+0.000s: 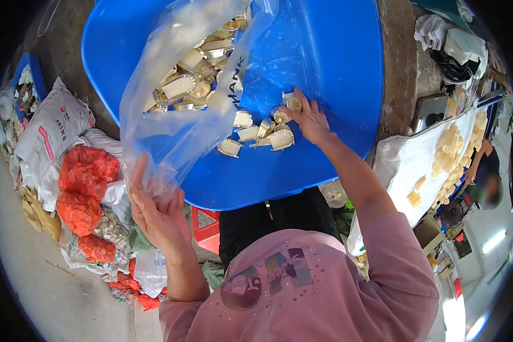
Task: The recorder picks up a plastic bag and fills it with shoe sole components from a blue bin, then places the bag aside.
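In front of me is a large blue plastic tub with rounded corners. A clear plastic bag lies over its left side, with many shiny gold-coloured moulded parts inside. My left hand is at the bag's near edge, the thin film caught between thumb and fingers. Beside the bag, several loose gold-coloured parts lie in a small heap on the blue surface. At the heap's right end my right hand has its thumb and fingers around one gold-coloured part.
Red plastic bags and a white printed sack are piled on the floor at left. A red stool stands under the tub's near edge. At right, a white-covered surface bears many pale yellow pieces; another person is beyond it.
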A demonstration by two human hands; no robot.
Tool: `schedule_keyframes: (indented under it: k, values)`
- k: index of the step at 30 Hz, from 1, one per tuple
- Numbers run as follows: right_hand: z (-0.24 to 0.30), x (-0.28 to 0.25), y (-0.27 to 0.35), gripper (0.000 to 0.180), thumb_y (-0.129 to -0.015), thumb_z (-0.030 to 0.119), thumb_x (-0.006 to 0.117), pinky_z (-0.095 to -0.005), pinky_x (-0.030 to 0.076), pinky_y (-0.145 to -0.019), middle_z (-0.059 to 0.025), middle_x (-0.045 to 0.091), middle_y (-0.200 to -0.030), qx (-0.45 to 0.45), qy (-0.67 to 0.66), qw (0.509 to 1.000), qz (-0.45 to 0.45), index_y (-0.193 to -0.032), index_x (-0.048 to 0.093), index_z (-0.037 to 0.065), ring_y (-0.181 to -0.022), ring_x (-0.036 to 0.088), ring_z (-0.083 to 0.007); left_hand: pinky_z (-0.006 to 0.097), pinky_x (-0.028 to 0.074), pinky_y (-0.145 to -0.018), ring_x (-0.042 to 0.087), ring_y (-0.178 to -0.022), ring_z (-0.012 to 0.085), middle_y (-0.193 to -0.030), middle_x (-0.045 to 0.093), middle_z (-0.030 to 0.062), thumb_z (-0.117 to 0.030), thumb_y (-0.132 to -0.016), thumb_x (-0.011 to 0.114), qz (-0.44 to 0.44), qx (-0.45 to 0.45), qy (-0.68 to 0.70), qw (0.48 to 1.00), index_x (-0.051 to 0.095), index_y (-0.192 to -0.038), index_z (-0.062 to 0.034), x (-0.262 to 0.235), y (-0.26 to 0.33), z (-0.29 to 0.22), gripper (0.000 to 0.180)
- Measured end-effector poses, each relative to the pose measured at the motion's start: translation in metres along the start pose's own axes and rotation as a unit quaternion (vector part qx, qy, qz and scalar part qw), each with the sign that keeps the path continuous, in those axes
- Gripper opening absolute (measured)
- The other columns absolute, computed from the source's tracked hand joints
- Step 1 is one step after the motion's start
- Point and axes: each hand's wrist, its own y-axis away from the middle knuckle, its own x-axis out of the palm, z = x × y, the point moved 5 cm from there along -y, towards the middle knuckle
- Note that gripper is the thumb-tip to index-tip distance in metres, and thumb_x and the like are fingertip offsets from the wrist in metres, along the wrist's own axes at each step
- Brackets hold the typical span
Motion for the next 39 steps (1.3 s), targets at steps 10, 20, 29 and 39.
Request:
schedule_keyframes:
  k: [10, 20, 29, 39]
  values:
    - [-0.012, -0.095, 0.011, 0.062, -0.071, 0.007, 0.061, -0.0375, 0.044, -0.085, -0.0112, 0.039, -0.119, 0.147, -0.764, 0.625, -0.064, -0.128, 0.039, 0.015, -0.103, 0.048, -0.0217, 0.031, 0.043, -0.083, 0.051, -0.103, 0.0186, -0.105, 0.057, 0.0095, -0.03, -0.093, 0.04, -0.035, 0.018, 0.104, 0.994, 0.035, -0.128, -0.0021, 0.036, 0.001, -0.002, 0.046]
    - [0.165, -0.203, -0.044, 0.063, -0.08, 0.026, 0.055, -0.0336, 0.046, -0.079, -0.0115, 0.044, -0.122, -0.036, -0.851, 0.517, 0.084, -0.134, 0.028, 0.007, -0.101, 0.051, -0.0211, 0.029, 0.031, -0.059, 0.031, -0.059, 0.0115, -0.056, 0.021, -0.0038, -0.033, -0.09, 0.047, 0.108, -0.007, 0.272, 0.956, 0.036, -0.128, -0.006, 0.036, -0.015, -0.004, 0.048]
    - [0.092, -0.186, -0.03, 0.052, -0.076, 0.017, 0.064, -0.0355, 0.044, -0.088, -0.0135, 0.04, -0.13, -0.132, -0.63, 0.765, -0.031, -0.122, 0.044, 0.006, -0.107, 0.051, -0.023, 0.033, 0.038, -0.066, 0.045, -0.075, 0.0151, -0.091, 0.05, 0.0047, -0.038, -0.089, 0.048, -0.001, 0.063, 0.164, 0.985, 0.04, -0.126, -0.0065, 0.011, -0.011, -0.008, 0.049]
    - [0.048, -0.011, 0.024, 0.074, -0.056, 0.02, 0.077, -0.0546, 0.023, -0.1, -0.0119, 0.009, -0.141, 0.048, -0.052, 0.996, 0.054, -0.124, 0.048, 0.022, -0.126, 0.013, -0.0436, 0.035, 0.038, -0.068, 0.045, -0.074, 0.0163, -0.092, 0.052, 0.0051, -0.036, -0.089, 0.048, 0.041, 0.004, 0.176, 0.984, 0.043, -0.12, -0.006, 0.022, -0.014, 0.001, 0.044]
